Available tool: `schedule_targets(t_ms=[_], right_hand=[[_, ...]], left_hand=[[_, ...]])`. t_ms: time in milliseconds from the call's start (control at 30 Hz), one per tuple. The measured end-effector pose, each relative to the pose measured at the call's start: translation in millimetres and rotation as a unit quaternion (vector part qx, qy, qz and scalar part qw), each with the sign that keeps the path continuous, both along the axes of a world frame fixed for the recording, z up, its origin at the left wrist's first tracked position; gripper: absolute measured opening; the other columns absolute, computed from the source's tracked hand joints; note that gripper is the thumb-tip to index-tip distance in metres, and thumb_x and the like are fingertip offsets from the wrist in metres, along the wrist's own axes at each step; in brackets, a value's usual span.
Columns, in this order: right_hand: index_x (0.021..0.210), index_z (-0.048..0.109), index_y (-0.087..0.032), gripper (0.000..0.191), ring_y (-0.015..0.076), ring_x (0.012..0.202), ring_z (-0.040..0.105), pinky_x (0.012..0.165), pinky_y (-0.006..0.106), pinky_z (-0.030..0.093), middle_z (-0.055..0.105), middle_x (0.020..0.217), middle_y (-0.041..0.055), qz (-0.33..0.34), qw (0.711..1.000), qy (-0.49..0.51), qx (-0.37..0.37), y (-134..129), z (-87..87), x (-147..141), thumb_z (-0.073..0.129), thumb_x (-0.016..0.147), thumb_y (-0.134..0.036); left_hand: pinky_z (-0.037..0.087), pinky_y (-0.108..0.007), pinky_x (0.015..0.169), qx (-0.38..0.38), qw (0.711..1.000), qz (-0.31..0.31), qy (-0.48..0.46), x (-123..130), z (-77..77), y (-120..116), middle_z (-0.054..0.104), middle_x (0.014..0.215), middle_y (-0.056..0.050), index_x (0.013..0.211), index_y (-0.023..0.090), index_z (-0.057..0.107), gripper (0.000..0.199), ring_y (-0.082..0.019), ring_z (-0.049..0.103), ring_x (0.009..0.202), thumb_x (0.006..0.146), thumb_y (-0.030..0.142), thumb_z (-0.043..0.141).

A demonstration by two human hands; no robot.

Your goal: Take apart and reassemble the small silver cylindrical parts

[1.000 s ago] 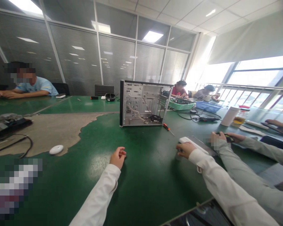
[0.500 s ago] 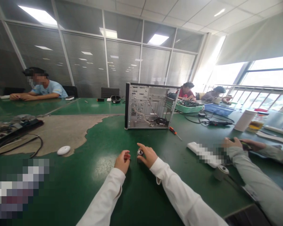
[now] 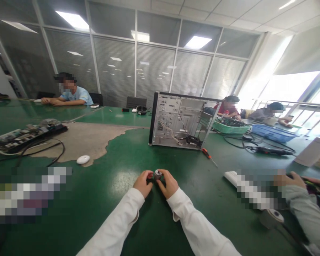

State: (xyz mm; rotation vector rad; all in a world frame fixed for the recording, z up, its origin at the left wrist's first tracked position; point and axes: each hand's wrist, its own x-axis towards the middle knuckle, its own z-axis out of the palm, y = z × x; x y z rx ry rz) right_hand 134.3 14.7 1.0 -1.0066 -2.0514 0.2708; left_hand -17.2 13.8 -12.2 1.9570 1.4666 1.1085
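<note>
My right hand [image 3: 169, 183] has its fingers and thumb around a small metal cylinder [image 3: 158, 174], which stands upright and has a dark spot on its top. It looks like a small motor, though its exact kind is too small to tell. My left hand [image 3: 143, 184] is just left of the cylinder, fingers curved and thumb apart, with nothing visible in it. A narrow gap seems to lie between its fingertips and the cylinder. Both hands are low over the green table [image 3: 104, 217]. Beyond them stands an open computer case [image 3: 181, 121] with cables inside.
An orange-handled screwdriver [image 3: 206, 153] lies beside the case. At left are a white oval object [image 3: 83, 159] and a board with parts [image 3: 29, 137]. A co-worker's sleeve [image 3: 306, 204], a white strip [image 3: 232, 176] and a grey cylinder [image 3: 271, 218] are at right. Green [image 3: 230, 128] and blue baskets [image 3: 273, 133] stand farther back.
My right fingers, raised and apart before, have closed around the cylinder. My left hand has come nearer to it. The view has turned a little to the left.
</note>
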Motion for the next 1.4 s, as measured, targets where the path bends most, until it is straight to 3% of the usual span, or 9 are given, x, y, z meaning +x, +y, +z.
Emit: schedule_targets(t_ms=[200, 333, 400, 533, 633, 733, 1100, 1267, 1400], right_hand=[[0.097, 0.044, -0.019, 0.030, 0.0156, 0.079, 0.053, 0.069, 0.029, 0.044, 0.055, 0.089, 0.0055, -0.025, 0.999, 0.011, -0.019, 8, -13.2, -7, 0.046, 0.067, -0.021], [0.093, 0.044, -0.021, 0.033, 0.0147, 0.069, 0.055, 0.064, 0.029, 0.044, 0.058, 0.083, 0.0029, -0.059, 0.988, 0.110, -0.094, 8, -12.7, -10, 0.054, 0.062, -0.026], [0.092, 0.041, -0.021, 0.039, 0.0139, 0.064, 0.056, 0.062, 0.028, 0.044, 0.059, 0.077, 0.0011, -0.059, 0.959, 0.221, -0.169, 9, -12.9, -12, 0.059, 0.059, -0.029], [0.088, 0.038, -0.021, 0.048, 0.0130, 0.056, 0.056, 0.050, 0.025, 0.044, 0.060, 0.063, -0.0020, -0.017, 0.846, 0.438, -0.302, 11, -14.1, -19, 0.067, 0.051, -0.030], [0.086, 0.038, -0.021, 0.050, 0.0113, 0.049, 0.055, 0.044, 0.021, 0.042, 0.059, 0.058, -0.0036, 0.000, 0.768, 0.525, -0.367, 11, -12.3, -24, 0.070, 0.047, -0.029], [0.085, 0.040, -0.022, 0.048, 0.0091, 0.045, 0.054, 0.044, 0.020, 0.043, 0.058, 0.053, -0.0056, 0.013, 0.711, 0.568, -0.414, 8, -9.2, -27, 0.070, 0.048, -0.029], [0.075, 0.052, -0.015, 0.021, 0.0103, 0.055, 0.058, 0.055, 0.022, 0.047, 0.059, 0.060, 0.0022, 0.096, 0.575, 0.522, -0.623, 7, -4.6, -20, 0.057, 0.065, -0.034], [0.078, 0.054, -0.010, 0.022, 0.0105, 0.056, 0.058, 0.057, 0.021, 0.047, 0.062, 0.066, 0.0068, 0.130, 0.546, 0.500, -0.659, 3, 1.9, -20, 0.054, 0.069, -0.031], [0.079, 0.054, -0.008, 0.024, 0.0094, 0.054, 0.058, 0.057, 0.020, 0.047, 0.061, 0.062, 0.0049, 0.134, 0.537, 0.497, -0.669, 1, 4.7, -20, 0.052, 0.071, -0.031]], left_hand=[[0.037, -0.032, 0.078, 0.016, 0.997, 0.004, 0.074, 4, 6.5, -8, 0.053, 0.088, -0.003, 0.090, 0.019, 0.050, 0.036, -0.017, 0.048, 0.085, 0.057, 0.007, 0.053], [0.037, -0.033, 0.078, 0.034, 0.997, 0.003, 0.074, 5, 6.3, -11, 0.053, 0.090, -0.004, 0.095, 0.019, 0.049, 0.040, -0.019, 0.048, 0.086, 0.056, 0.017, 0.060], [0.038, -0.033, 0.076, 0.046, 0.997, 0.001, 0.066, 5, 6.5, -12, 0.054, 0.089, -0.004, 0.096, 0.019, 0.048, 0.044, -0.019, 0.048, 0.084, 0.055, 0.020, 0.062], [0.039, -0.034, 0.076, 0.072, 0.997, 0.009, 0.034, 6, 11.4, -14, 0.055, 0.089, -0.004, 0.096, 0.020, 0.049, 0.036, -0.019, 0.049, 0.084, 0.061, 0.023, 0.058], [0.039, -0.033, 0.075, 0.086, 0.996, 0.029, 0.014, 7, 17.0, -17, 0.055, 0.090, -0.004, 0.094, 0.020, 0.050, 0.031, -0.018, 0.050, 0.083, 0.064, 0.024, 0.056], [0.040, -0.031, 0.074, 0.104, 0.993, 0.048, 0.014, 9, 21.1, -21, 0.054, 0.088, -0.004, 0.092, 0.019, 0.050, 0.029, -0.018, 0.049, 0.082, 0.064, 0.026, 0.056], [0.040, -0.028, 0.071, 0.143, 0.987, 0.075, -0.011, 10, 30.0, -25, 0.052, 0.082, -0.003, 0.088, 0.018, 0.050, 0.024, -0.015, 0.049, 0.078, 0.068, 0.030, 0.053], [0.041, -0.027, 0.070, 0.144, 0.986, 0.079, -0.019, 11, 33.0, -27, 0.052, 0.079, -0.003, 0.086, 0.018, 0.051, 0.024, -0.015, 0.048, 0.075, 0.067, 0.032, 0.054], [0.040, -0.027, 0.070, 0.149, 0.985, 0.079, -0.020, 11, 34.2, -27, 0.052, 0.078, -0.003, 0.086, 0.018, 0.052, 0.025, -0.015, 0.048, 0.075, 0.066, 0.033, 0.055]])
